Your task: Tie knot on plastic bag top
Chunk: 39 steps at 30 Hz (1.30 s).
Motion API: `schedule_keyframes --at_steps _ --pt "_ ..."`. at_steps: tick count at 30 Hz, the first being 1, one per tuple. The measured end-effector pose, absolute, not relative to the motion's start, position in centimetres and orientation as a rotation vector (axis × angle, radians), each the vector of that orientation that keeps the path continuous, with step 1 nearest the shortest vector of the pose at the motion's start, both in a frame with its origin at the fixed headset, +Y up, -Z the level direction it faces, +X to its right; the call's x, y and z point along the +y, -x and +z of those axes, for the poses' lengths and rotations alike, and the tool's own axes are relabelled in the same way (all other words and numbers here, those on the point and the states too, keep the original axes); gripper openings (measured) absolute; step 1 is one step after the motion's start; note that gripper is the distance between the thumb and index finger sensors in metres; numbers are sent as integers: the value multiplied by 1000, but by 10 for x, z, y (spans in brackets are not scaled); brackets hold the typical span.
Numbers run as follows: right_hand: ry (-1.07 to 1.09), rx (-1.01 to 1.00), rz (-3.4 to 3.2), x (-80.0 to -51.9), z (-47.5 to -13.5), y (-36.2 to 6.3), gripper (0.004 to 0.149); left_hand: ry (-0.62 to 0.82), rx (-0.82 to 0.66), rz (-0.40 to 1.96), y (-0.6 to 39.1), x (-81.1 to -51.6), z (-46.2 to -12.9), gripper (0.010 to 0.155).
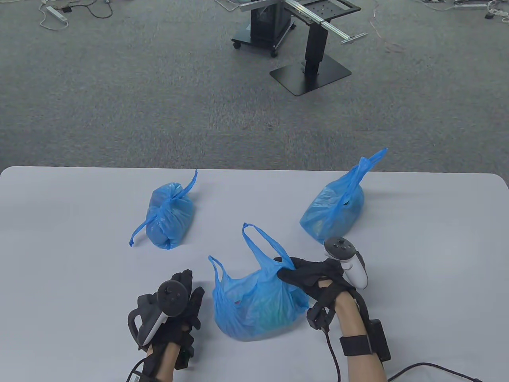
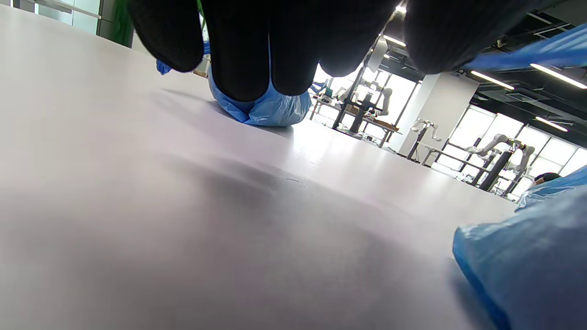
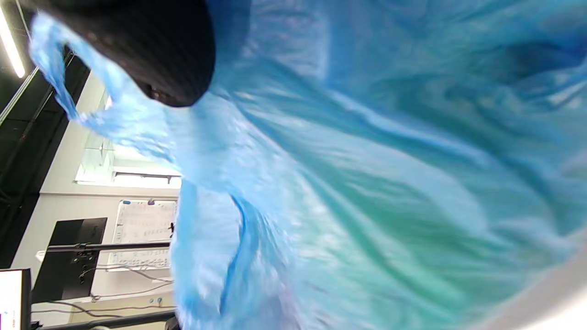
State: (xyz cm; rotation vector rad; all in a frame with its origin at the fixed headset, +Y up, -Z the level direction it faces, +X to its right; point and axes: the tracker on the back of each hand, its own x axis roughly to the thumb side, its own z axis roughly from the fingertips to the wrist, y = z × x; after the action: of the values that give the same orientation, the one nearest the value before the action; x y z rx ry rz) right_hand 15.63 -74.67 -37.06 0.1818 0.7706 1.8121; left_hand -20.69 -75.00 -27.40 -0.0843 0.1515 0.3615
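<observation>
An untied blue plastic bag (image 1: 254,306) stands on the white table (image 1: 79,278) near the front, its two handle loops sticking up. My right hand (image 1: 287,271) grips the bag at the base of its right handle (image 1: 264,246). In the right wrist view the blue plastic (image 3: 367,183) fills the frame and one gloved finger (image 3: 151,50) lies against it. My left hand (image 1: 191,288) hovers low over the table just left of the bag, empty, fingers extended. In the left wrist view its fingers (image 2: 257,50) hang above bare table, with the bag's edge (image 2: 527,261) at the right.
Two tied blue bags lie farther back: one at the left (image 1: 169,217), also in the left wrist view (image 2: 270,107), and one at the right (image 1: 334,209). The table's far edge (image 1: 254,170) lies just behind them. Grey carpet and a black stand (image 1: 310,71) lie beyond.
</observation>
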Motion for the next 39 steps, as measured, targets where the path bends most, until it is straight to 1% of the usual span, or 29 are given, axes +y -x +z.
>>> schedule_keyframes --at_steps 2,8,13,16,17,21,24,27,28,31,33,36,39 --pt "-174 751 1829 -742 -369 -162 68 85 150 364 207 -750 -274 67" --pt "-187 566 1838 -724 -360 -168 71 82 143 368 206 -750 -275 67" --pt "-212 362 1830 -709 -345 -175 80 86 139 365 206 -750 -275 67" --pt "-225 237 1909 -705 -334 -173 84 90 135 362 204 -751 -275 67" --pt "-230 182 1946 -705 -329 -169 85 92 135 358 204 -751 -275 67" --pt "-260 99 2096 -704 -320 -150 93 78 135 370 205 -750 -274 66" --pt "-297 109 2164 -707 -316 -132 100 65 132 414 207 -748 -272 66" --pt "-292 90 2279 -709 -314 -120 103 45 130 454 209 -746 -271 68" --pt "-272 68 2325 -710 -313 -117 102 39 127 473 210 -746 -270 69" --pt "-245 41 2403 -714 -314 -114 100 55 102 635 212 -748 -270 75" --pt "-230 23 2421 -715 -314 -114 97 99 59 754 210 -750 -272 80" --pt "-201 -10 2387 -714 -315 -119 88 208 -40 896 201 -754 -273 86" --pt "-183 -25 2327 -716 -316 -123 73 308 -132 936 188 -756 -274 92"
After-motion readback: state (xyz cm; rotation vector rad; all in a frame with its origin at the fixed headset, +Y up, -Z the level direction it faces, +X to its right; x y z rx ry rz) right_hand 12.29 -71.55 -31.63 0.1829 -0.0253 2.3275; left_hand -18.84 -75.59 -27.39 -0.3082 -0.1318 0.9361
